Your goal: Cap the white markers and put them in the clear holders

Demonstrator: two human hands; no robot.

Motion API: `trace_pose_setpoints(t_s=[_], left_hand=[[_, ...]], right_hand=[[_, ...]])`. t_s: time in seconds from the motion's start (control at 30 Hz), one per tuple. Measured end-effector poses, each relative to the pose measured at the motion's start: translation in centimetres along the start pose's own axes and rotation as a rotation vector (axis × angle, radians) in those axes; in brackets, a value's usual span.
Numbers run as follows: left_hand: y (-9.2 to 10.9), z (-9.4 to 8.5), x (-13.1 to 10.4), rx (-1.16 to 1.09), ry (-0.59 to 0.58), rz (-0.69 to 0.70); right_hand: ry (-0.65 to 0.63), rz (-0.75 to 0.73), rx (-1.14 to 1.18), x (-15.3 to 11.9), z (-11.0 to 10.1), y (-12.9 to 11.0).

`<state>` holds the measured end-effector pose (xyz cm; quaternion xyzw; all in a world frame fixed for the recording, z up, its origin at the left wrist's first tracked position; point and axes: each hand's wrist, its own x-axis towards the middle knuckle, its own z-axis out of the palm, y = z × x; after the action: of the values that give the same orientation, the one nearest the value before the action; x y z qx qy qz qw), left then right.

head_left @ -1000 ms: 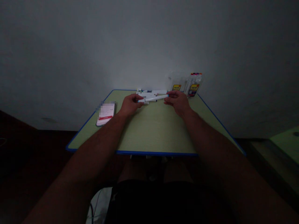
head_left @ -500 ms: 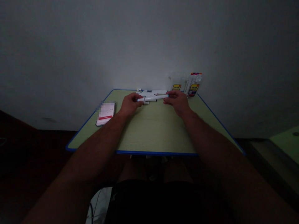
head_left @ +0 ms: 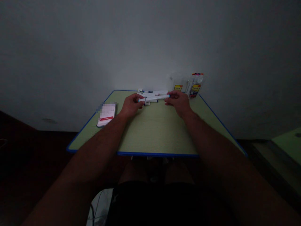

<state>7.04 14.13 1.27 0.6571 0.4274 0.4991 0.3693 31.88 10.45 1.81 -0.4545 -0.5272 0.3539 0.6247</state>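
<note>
A white marker pen (head_left: 155,98) with light blue ends is held level between my two hands, above the far part of the table. My left hand (head_left: 131,105) pinches its left end between thumb and fingers. On the other side, my right hand (head_left: 179,101) grips the right end with its fingertips. Just behind and beneath it lie several more white markers (head_left: 160,92), partly hidden by the held one and my fingers. A short white piece (head_left: 147,104) lies near my left fingertips; its kind is too small to make out.
The pale green table (head_left: 155,135) has a blue edge and stands against a grey wall. A phone (head_left: 107,114) with a lit screen lies at the left. Clear plastic pouches with yellow labels stand at the back right, one pouch (head_left: 195,88) with coloured marker ends showing.
</note>
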Motion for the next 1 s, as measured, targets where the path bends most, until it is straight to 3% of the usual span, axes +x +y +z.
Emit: trace_pose_setpoints(t_s=[0.53,0.8,1.0], left_hand=[[0.8,0.1,-0.2,0.068,-0.007,-0.04],[1.8,0.5,-1.0,0.048,-0.005,-0.092],[1.3,0.5,-0.8,0.039,-0.005,-0.088]], right_hand=[[0.079,0.116,-0.034,0.1,-0.3,-0.5],[0.056,0.166,-0.029,0.1,-0.6,-0.4],[-0.006,0.193,-0.005,-0.2,-0.8,-1.0]])
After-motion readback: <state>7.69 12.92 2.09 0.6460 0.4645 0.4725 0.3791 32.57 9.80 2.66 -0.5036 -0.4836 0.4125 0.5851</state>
